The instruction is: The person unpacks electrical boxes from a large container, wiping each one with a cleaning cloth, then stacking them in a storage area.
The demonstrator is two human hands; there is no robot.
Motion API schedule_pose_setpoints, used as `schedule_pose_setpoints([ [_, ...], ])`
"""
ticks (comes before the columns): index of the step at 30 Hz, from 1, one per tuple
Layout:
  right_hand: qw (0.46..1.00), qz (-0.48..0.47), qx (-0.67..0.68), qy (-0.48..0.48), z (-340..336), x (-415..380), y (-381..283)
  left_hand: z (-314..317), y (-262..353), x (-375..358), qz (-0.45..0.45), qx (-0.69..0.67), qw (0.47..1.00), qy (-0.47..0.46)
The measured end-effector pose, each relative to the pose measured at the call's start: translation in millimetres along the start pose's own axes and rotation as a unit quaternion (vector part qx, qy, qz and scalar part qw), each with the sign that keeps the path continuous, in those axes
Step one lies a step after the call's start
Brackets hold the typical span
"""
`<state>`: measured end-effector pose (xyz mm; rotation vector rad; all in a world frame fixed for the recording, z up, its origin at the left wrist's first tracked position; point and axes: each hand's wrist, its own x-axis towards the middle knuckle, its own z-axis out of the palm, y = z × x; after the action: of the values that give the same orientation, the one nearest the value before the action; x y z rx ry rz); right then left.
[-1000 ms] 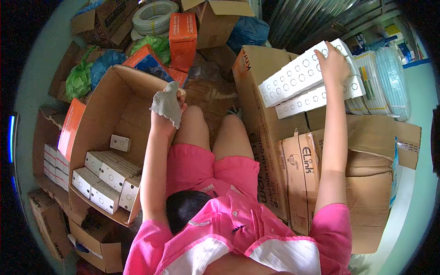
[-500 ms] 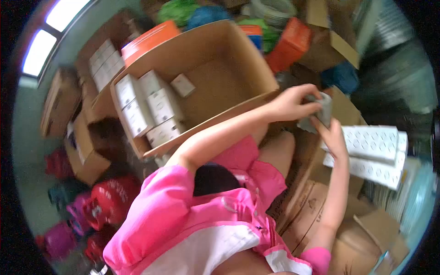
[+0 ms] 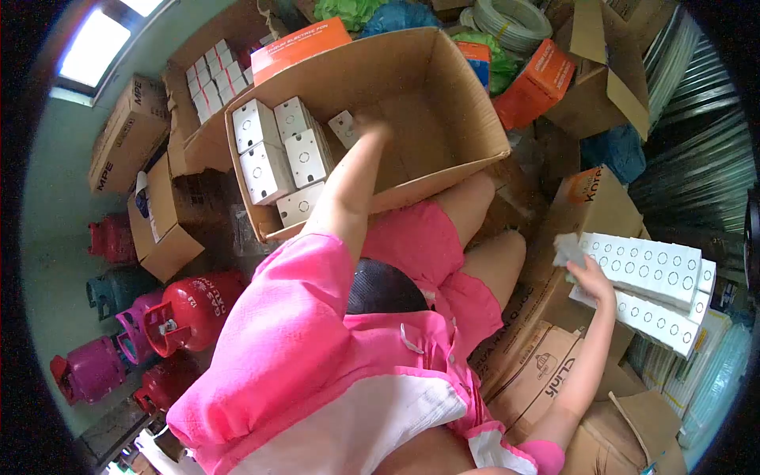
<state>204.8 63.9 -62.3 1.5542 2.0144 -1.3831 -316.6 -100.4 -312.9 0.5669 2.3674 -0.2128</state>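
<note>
My left hand reaches into a large open cardboard box. Motion blurs its fingers, so whether they grip anything does not show. Right beside it in the box is a small white electrical box with a round knockout mark. Stacks of similar white electrical boxes fill the box's left end. Over on the right, my right hand is closed on a crumpled grey cloth. That hand is next to long rows of white electrical boxes with round marks on their sides.
Orange boxes and coiled white tubing lie beyond the large box. Red and purple gas cylinders stand at left. A closed carton lies near my right forearm, with clear plastic-wrapped lengths at far right.
My hands were together around the grey cloth and have parted. The left has swung into the large box; the right has moved down beside the white rows, still with the cloth.
</note>
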Motion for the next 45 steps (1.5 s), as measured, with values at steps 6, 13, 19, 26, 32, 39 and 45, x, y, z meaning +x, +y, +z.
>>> schedule_pose_setpoints([
  [6,0.993,0.018,0.107,0.04,-7,2,-3,65,-49,-5,0.008,0.072,0.988,0.139],
  [13,0.931,-0.077,0.355,-0.008,-15,-14,-3,-35,-11,-23,0.143,-0.261,0.928,0.225],
  [19,0.919,-0.03,0.389,0.049,-16,-46,-5,-157,46,-113,0.368,-0.495,0.709,0.343],
  [26,0.917,-0.087,0.355,0.162,-5,-54,8,-167,143,-256,0.572,-0.488,0.627,0.206],
  [32,0.887,-0.194,0.204,0.367,2,-17,11,-56,218,-270,0.597,-0.47,0.613,-0.218],
  [39,0.858,-0.235,-0.065,0.453,24,-12,8,20,236,-274,0.408,-0.403,0.699,-0.426],
  [45,0.916,-0.144,0.229,0.295,22,-15,6,35,226,-235,0.44,-0.316,0.733,-0.411],
])
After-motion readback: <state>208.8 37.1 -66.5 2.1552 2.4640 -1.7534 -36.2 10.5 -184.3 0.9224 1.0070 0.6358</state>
